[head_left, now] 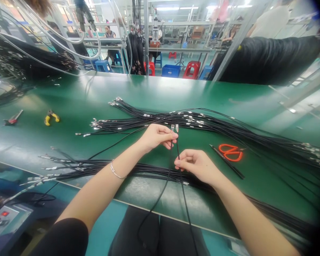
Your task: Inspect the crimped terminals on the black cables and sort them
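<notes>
Two black cable ends with metal connectors (172, 127) point upward, side by side, over the green table. My left hand (160, 137) pinches both just below the connectors. Lower down, my right hand (193, 164) has thumb and finger closed on the right-hand cable (185, 199). From there the cables hang past the table's front edge toward my lap. Behind my hands lies a long bundle of black cables (160, 119) with metal ends and white tags. A second cable bundle (146, 170) runs beneath my forearms.
Orange-handled scissors (230, 153) and a black pen (226, 161) lie on the right of the green table (96, 92). Yellow-handled pliers (51, 118) and a red-handled tool (14, 118) are at left. A control box (9, 218) stands below left. Cable bunches hang behind.
</notes>
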The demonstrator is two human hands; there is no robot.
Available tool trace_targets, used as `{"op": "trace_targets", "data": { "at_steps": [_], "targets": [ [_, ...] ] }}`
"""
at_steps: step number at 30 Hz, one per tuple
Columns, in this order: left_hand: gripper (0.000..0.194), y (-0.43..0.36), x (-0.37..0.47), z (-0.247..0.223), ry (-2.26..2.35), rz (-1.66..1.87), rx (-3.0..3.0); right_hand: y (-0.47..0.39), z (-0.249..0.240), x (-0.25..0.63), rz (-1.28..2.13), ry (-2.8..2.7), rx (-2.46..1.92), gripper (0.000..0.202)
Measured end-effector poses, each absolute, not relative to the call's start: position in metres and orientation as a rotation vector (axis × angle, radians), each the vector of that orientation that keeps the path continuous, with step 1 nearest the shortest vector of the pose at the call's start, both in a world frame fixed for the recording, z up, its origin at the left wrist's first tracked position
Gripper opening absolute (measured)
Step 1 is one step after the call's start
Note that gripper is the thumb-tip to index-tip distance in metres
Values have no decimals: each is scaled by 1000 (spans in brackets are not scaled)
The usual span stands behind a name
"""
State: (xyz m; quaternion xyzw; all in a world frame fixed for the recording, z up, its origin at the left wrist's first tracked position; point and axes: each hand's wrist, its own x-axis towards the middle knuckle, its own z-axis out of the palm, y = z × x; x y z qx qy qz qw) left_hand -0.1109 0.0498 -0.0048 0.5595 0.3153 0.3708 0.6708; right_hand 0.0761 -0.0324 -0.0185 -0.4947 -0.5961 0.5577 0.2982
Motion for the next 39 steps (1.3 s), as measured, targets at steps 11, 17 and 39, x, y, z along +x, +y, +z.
{"op": "trace_targets", "data": {
  "at_steps": [11, 17, 39],
  "targets": [
    [31, 50, -115, -7, 771, 565, 1365, -32, -21, 75, 1472, -1560, -1361, 31],
    [28, 49, -120, 0, 805, 518, 1478, -34, -20, 74, 1491, -1511, -1357, 33],
    [31, 43, -113, -4, 653, 679, 1411, -38, -18, 72, 1573, -1443, -1301, 35]
  ]
}}
